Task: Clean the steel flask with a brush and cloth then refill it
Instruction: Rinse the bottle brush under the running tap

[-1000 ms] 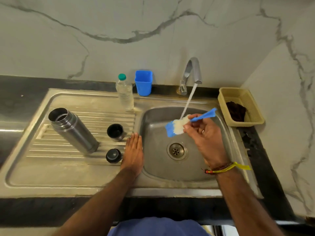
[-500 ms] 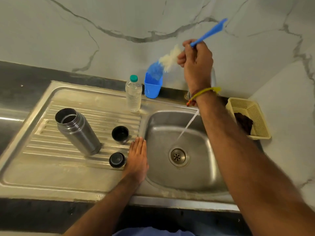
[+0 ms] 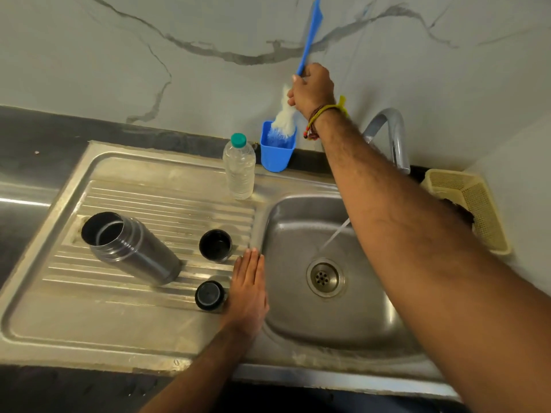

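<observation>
Marble wall behind a steel sink [image 3: 298,347]. One right hand [image 3: 311,89], fingers curled round one blue-handled white-bristled brush [image 3: 310,31], lowers it into one blue plastic holder [image 3: 275,158]. One left hand [image 3: 249,290] rests flat, fingers straight. One open steel flask [image 3: 131,248] stands on the drainboard beside two black caps. The tap's running water may splash.

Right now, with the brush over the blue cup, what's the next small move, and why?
Probably let go: the right hand holds the brush upright with its bristles already inside the blue cup. The tap is running, so shut it afterwards.
</observation>
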Motion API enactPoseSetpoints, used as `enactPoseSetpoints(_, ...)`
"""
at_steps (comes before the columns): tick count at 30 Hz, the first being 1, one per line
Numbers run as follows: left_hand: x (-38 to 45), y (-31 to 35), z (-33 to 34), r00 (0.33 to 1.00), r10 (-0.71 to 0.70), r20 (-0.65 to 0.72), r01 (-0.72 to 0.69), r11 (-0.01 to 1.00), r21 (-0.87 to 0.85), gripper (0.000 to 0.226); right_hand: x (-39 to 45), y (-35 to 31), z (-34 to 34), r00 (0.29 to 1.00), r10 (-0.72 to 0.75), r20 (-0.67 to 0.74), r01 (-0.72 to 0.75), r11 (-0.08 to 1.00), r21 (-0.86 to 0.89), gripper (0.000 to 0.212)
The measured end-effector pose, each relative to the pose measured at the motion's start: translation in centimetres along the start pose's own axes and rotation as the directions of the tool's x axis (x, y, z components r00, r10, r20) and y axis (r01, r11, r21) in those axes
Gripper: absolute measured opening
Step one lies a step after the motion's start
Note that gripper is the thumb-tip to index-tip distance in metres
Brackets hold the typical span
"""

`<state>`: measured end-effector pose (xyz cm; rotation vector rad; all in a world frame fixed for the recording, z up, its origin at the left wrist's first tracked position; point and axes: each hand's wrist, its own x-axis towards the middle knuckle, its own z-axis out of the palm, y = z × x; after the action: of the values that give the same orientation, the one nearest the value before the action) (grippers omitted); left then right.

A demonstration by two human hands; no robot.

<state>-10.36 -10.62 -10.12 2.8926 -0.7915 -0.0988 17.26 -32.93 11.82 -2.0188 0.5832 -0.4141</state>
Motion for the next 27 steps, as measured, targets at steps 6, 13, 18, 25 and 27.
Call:
enactPoseSetpoints(6, 0.1, 0.0, 0.2, 0.998, -0.002, -0.055, 0.001, 1.0, -0.021, 0.08, -1.7, -1.0, -0.6, 0.997, -0.038, -0.073, 0.044, 0.996, 0.084, 0.037)
enactPoseSetpoints(13, 0.2, 0.1, -0.3, 0.998, -0.002, -0.063, -0.002, 0.999, -0.049, 0.073, -7.9, -2.0, -2.4, 0.962, -0.159, -0.222, 0.196, 0.968, 0.157, 0.045)
enactPoseSetpoints(18, 0.2, 0.0, -0.4, 0.999, 0.026, -0.041, -0.027, 0.999, -0.036, 0.07, -17.2, 0.5, -4.4, 0.953, -0.245, -0.176, 0.275, 0.946, 0.171, 0.034)
enactPoseSetpoints(25, 0.1, -0.4, 0.1, 0.986, 0.106, -0.125, -0.119, 0.988, -0.1, 0.064, -29.0, 9.8, -9.5, 1.0, -0.01, -0.028, 0.016, 0.977, 0.212, 0.024)
enactPoseSetpoints(27, -0.1, -0.5, 0.5, 0.981, 0.136, -0.138, -0.153, 0.981, -0.118, 0.06, -31.8, 12.5, -10.9, 0.995, 0.088, -0.036, -0.078, 0.973, 0.215, 0.02)
